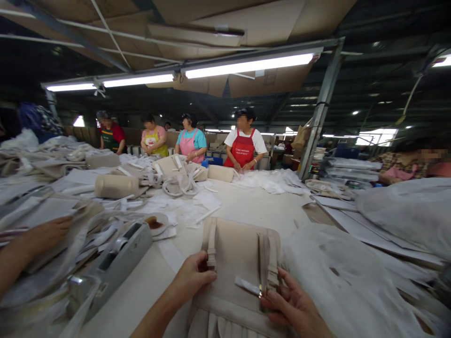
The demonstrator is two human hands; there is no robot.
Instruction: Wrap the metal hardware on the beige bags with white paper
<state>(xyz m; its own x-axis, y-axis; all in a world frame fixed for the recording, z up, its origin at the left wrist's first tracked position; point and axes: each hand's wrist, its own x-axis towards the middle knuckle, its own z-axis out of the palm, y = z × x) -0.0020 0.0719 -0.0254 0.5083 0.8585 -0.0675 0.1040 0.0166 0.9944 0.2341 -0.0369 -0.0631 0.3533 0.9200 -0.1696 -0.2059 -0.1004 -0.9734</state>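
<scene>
A beige bag lies on the white table in front of me, with a strap along each side and a zipper near its right side. My left hand is closed on the left strap at the bag's edge, thumb on top. On the other side, my right hand pinches the right strap near its buckle, close to the zipper's lower end. A small white wrapped strip hangs at the zipper pull. The bag's lower part, with pleated folds, runs out of view.
At left, another person's hand rests on beige pieces beside a grey tape dispenser. Heaped bags and white wrapping cover the table's far left. Clear plastic bags lie at right. Several co-workers in aprons stand across the table.
</scene>
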